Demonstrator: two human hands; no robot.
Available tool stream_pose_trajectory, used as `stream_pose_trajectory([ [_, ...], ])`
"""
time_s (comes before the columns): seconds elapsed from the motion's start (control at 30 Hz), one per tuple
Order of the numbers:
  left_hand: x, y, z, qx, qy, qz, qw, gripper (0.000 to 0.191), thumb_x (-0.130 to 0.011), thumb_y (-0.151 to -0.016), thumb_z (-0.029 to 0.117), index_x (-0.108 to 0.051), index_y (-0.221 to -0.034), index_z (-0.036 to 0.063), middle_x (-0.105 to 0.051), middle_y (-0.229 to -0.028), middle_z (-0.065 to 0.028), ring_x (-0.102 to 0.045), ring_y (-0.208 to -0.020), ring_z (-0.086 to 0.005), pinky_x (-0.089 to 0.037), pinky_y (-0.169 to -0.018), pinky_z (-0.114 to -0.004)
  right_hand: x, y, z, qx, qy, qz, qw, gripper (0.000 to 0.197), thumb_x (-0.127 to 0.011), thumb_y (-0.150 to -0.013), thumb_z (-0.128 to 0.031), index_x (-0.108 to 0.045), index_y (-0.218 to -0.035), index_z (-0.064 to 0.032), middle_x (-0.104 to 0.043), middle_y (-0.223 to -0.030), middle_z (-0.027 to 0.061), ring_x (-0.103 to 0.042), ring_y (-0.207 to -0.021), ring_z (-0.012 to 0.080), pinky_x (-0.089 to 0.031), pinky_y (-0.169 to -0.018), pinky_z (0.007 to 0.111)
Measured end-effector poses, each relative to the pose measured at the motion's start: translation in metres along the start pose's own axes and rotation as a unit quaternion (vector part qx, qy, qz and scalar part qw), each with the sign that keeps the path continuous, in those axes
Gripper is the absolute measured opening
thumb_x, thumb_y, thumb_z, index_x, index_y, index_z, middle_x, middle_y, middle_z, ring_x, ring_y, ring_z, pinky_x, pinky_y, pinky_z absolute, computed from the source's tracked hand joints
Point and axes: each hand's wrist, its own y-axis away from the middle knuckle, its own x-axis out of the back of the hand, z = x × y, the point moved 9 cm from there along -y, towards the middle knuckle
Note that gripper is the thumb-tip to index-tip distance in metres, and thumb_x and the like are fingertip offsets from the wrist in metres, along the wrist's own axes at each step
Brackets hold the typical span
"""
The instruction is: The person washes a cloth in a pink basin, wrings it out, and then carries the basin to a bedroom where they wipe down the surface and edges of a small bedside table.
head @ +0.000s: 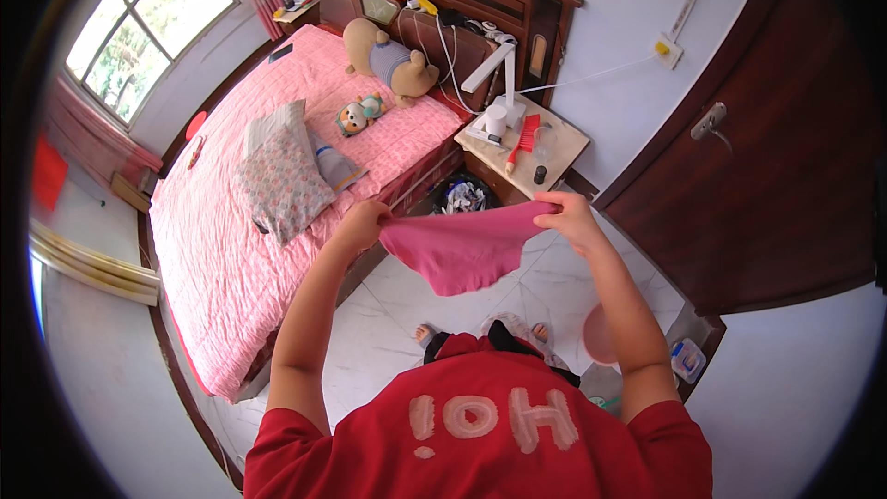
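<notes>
A pink cloth (461, 246) hangs stretched between my two hands, above the tiled floor. My left hand (365, 223) pinches its left upper corner, close to the edge of the bed. At the other upper corner, my right hand (572, 220) grips the fabric between thumb and fingers. The top edge is pulled nearly straight, while the lower edge droops in uneven folds. Whether the cloth is a towel or a garment, I cannot tell.
To the left stands a bed with a pink quilt (208, 235), pillows (284, 180) and plush toys (391, 62). A nightstand (561, 145) bears a desk lamp (509, 76) and a red brush (528, 135). Below it sits a waste bin (464, 195). A pink basin (600, 334) and a dark door (769, 152) are at right.
</notes>
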Motion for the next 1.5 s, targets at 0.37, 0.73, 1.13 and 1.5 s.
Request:
stream_pose_trajectory([
  [0.37, 0.014, -0.002, -0.072, 0.136, 0.009, 0.150, 0.979, 0.017, -0.059, -0.076, 0.009, -0.067, -0.090, 0.0088, -0.066, -0.082, -0.0123, -0.061, -0.079, -0.0234, -0.043, -0.076, -0.037, -0.059, -0.018, 0.013, 0.031, 0.355, -0.159, 0.921, 0.030, -0.066, -0.064, -0.005, -0.066, -0.094, -0.0043, -0.065, -0.085, 0.0166, -0.063, -0.081, 0.0273, -0.049, -0.074, 0.034],
  [0.73, 0.028, 0.023, -0.039, 0.139, 0.118, 0.146, 0.972, 0.016, -0.056, -0.074, 0.006, -0.064, -0.085, -0.0027, -0.062, -0.069, -0.0135, -0.058, -0.066, -0.0165, -0.045, -0.061, -0.030, 0.008, -0.042, 0.018, 0.016, 0.431, 0.038, 0.901, 0.014, -0.053, -0.079, -0.012, -0.062, -0.084, -0.0035, -0.064, -0.086, 0.0175, -0.061, -0.081, 0.0335, -0.048, -0.072, 0.040],
  [1.13, 0.046, 0.028, 0.032, 0.138, 0.400, 0.242, 0.873, 0.016, -0.055, -0.085, 0.014, -0.060, -0.078, 0.0007, -0.053, -0.063, -0.0007, -0.049, -0.056, -0.0085, -0.040, -0.053, -0.025, -0.130, 0.001, 0.026, 0.126, 0.177, -0.129, 0.968, 0.018, -0.062, -0.076, -0.016, -0.062, -0.090, -0.0043, -0.062, -0.088, 0.0129, -0.060, -0.082, 0.0275, -0.047, -0.073, 0.038],
  [1.5, 0.068, 0.082, 0.038, 0.093, 0.690, 0.370, 0.615, 0.017, -0.052, -0.090, 0.019, -0.057, -0.087, 0.0036, -0.060, -0.070, -0.0050, -0.057, -0.052, -0.0137, -0.048, -0.043, -0.025, -0.153, 0.016, 0.036, 0.305, 0.231, -0.007, 0.924, 0.029, -0.075, -0.062, -0.022, -0.064, -0.080, -0.0027, -0.061, -0.076, 0.0146, -0.057, -0.073, 0.0328, -0.045, -0.068, 0.041],
])
